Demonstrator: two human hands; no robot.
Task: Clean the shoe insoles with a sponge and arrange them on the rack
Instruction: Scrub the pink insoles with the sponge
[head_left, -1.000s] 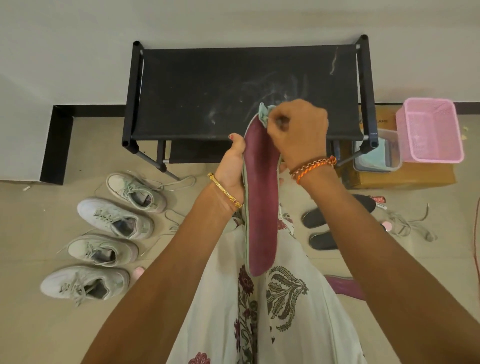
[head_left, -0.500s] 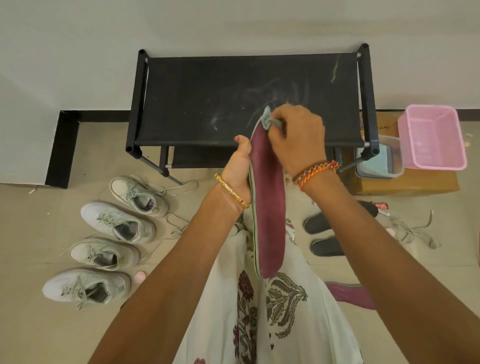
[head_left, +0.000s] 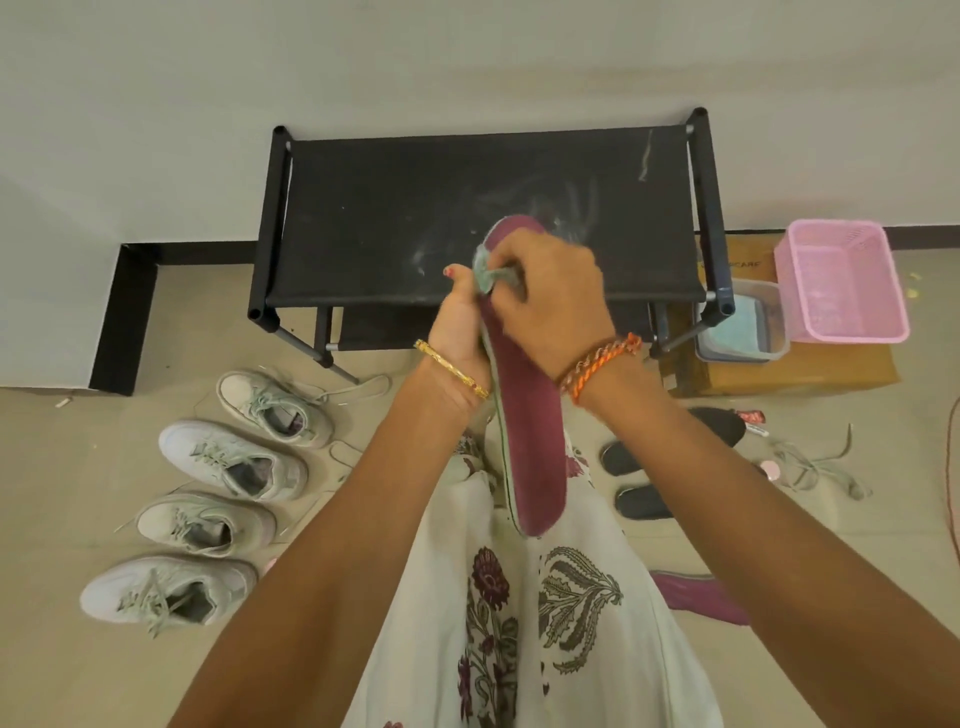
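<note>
— Where's the insole right now?

— Up in front of me, held lengthwise over the near edge of the black rack (head_left: 363, 208). My left hand (head_left: 460, 332) grips the maroon insole (head_left: 530, 441) from the left, around its upper part, thumb up by the toe end. My right hand (head_left: 550, 296) is curled round a small pale green sponge (head_left: 487, 270) and presses it against the insole near the toe.

— How does it handle?

— Light and bendy, I'd judge. It's thin, with a soft-looking face, so held at one end alone it would likely flop. That's why I'd keep my grip close to wherever I'm scrubbing, backing the insole from behind so it takes the pressure.

— And the sponge?

— Squashy; it bunches up in my fingers. A wet insole could turn slippery, so I'd pinch the edges rather than the face.

— The other one?

— A second maroon insole (head_left: 701, 597) lies on the floor, near right.
</note>
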